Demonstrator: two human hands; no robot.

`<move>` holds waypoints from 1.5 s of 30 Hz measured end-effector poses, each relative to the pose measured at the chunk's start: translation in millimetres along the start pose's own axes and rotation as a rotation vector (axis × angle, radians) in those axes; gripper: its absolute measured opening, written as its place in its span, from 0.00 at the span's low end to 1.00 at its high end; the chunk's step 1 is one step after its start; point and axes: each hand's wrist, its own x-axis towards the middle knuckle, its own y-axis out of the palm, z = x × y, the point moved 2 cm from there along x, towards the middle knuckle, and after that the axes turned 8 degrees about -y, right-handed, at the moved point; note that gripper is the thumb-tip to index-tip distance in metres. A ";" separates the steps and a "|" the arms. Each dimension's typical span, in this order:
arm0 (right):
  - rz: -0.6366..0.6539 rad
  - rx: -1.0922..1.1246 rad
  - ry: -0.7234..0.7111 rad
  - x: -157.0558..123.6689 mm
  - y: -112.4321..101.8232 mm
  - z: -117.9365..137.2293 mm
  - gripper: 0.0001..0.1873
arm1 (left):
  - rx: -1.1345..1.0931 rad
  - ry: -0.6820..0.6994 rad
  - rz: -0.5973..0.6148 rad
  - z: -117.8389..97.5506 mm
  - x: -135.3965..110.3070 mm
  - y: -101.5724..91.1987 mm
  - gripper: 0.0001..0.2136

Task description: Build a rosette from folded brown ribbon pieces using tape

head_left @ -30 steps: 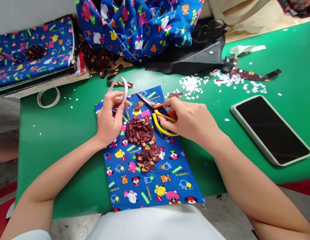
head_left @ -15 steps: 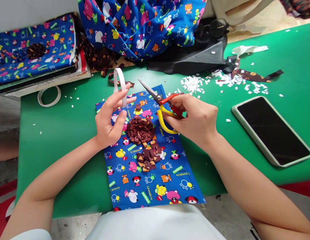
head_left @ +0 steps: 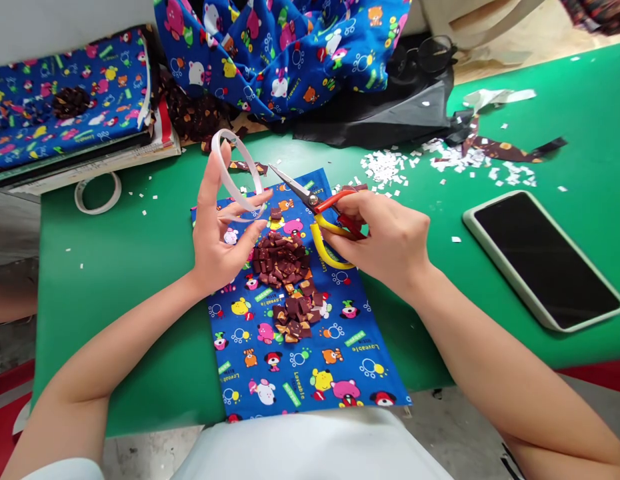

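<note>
My left hand (head_left: pixel 223 247) holds a thin white ring (head_left: pixel 232 183) up above the table, its fingers spread and the index finger hooked inside the loop. In my right hand (head_left: pixel 390 243) is a pair of scissors (head_left: pixel 310 199) with red and yellow handles, pointing up and left with its tip close to the ring but apart from it. Under both hands lies a blue cartoon-print cloth (head_left: pixel 310 373). Two heaps of small brown patterned fabric pieces (head_left: pixel 281 260) rest on it, just below the hands.
A second white ring (head_left: pixel 98 193) lies at left. Small white scraps (head_left: pixel 385 167) are scattered behind my right hand. A phone (head_left: pixel 545 260) lies at right. Bunched blue fabric (head_left: pixel 285 60), black material (head_left: pixel 385 120) and a cloth-topped stack (head_left: pixel 105 127) line the back.
The white ring has turned from nearly edge-on to show its round opening, as my left index finger rises. The scissors have shifted slightly left. The fabric heaps stay put.
</note>
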 end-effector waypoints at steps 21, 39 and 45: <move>-0.118 0.180 -0.024 -1.4 -3.2 12.3 0.05 | -0.219 0.000 0.116 4.5 -2.8 2.6 0.37; -0.259 0.902 0.027 -3.3 18.4 32.0 0.17 | -0.553 -0.073 0.298 11.6 -4.2 14.3 0.40; -0.323 0.865 0.003 -1.8 14.8 33.6 0.17 | -0.560 -0.107 0.259 15.9 -1.2 16.2 0.37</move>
